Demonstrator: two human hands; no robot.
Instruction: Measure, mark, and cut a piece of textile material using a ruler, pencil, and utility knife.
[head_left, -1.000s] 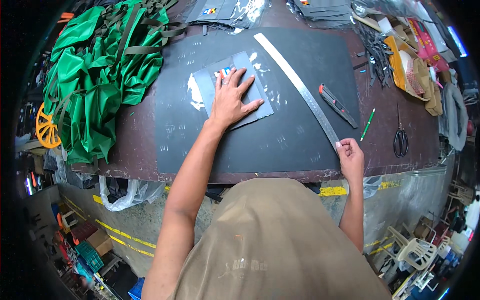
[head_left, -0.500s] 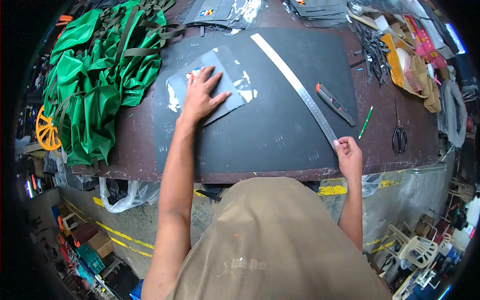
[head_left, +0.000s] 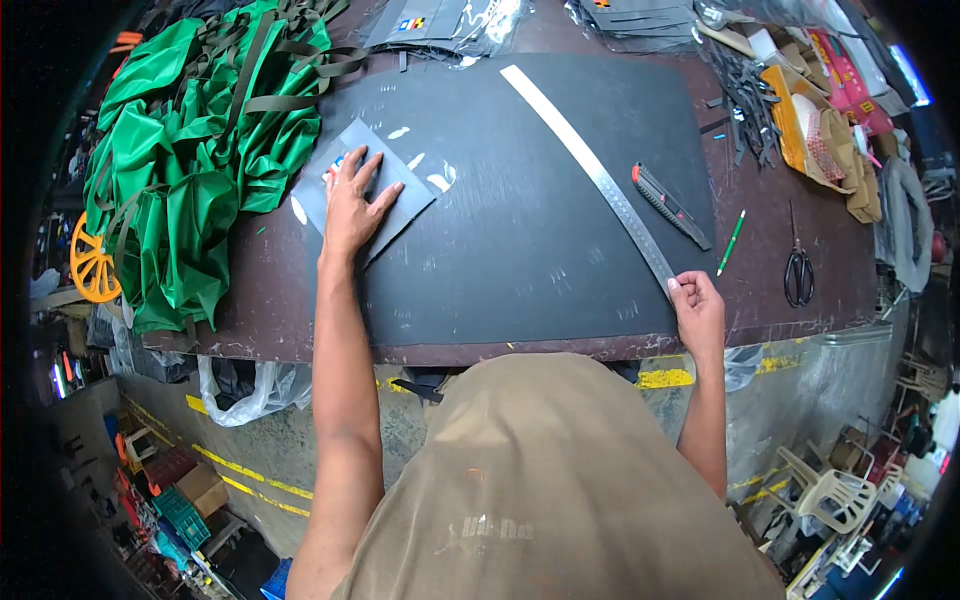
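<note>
Dark brown workbench (head_left: 800,320) had a large black cutting mat (head_left: 530,250) laid over its middle; concrete floor with yellow line markings showed below the near edge, plus plastic crates at lower left and white plastic chairs at lower right. Green fabric heap with olive straps (head_left: 190,160) sat on the bench's left end, partly over the edge. Open cardboard box (head_left: 815,135) at far right held patterned material; contents otherwise too small to tell. Left hand (head_left: 352,205) lay flat, fingers spread, pressing a grey sheet piece (head_left: 365,190) at the mat's left edge, not closed around it. Right hand (head_left: 697,310) pinched the near end of a long metal ruler (head_left: 590,170), which ran diagonally across the mat. Utility knife (head_left: 668,205) lay just right of the ruler, green pen (head_left: 731,242) and scissors (head_left: 798,272) further right.
</note>
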